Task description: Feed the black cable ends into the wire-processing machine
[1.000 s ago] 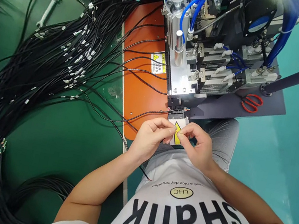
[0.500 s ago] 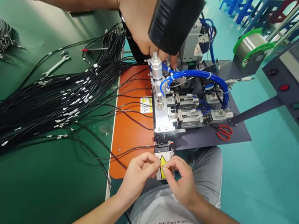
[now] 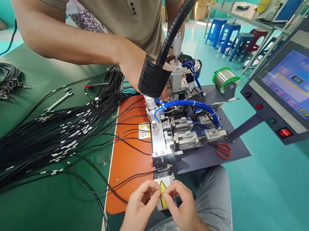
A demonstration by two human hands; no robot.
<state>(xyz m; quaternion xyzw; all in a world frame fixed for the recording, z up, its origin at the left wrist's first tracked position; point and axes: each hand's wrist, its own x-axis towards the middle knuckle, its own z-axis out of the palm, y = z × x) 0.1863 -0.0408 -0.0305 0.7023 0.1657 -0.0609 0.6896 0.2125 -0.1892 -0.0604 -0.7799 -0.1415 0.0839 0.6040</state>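
My left hand (image 3: pixel 142 201) is closed in a pinch, thumb against fingertips, in front of a small block with a yellow warning label (image 3: pixel 162 200). Facing it, my right hand (image 3: pixel 182 204) pinches the same way, the fingertips almost meeting. Whatever lies between them is too small to make out. Just beyond my fingers, a black cable (image 3: pixel 134 175) ends with coloured wire tips at the machine's front fixture (image 3: pixel 162 170). The machine (image 3: pixel 181 132), with metal slides and blue air tubes (image 3: pixel 192 104), stands behind it.
A co-worker's arm (image 3: pixel 94 51) reaches over the machine beside a black lamp head (image 3: pixel 153 77). Black cables (image 3: pixel 58 134) and a wrench (image 3: pixel 58 101) lie on the green table (image 3: pixel 60 206). Red-handled scissors (image 3: pixel 223 150), a wire spool (image 3: pixel 226 78) and a control screen (image 3: pixel 303 86) are rightward.
The view has tilted up, showing more of the co-worker and the screen. Both my hands stay pinched together at the labelled block. The co-worker's hand remains at the machine.
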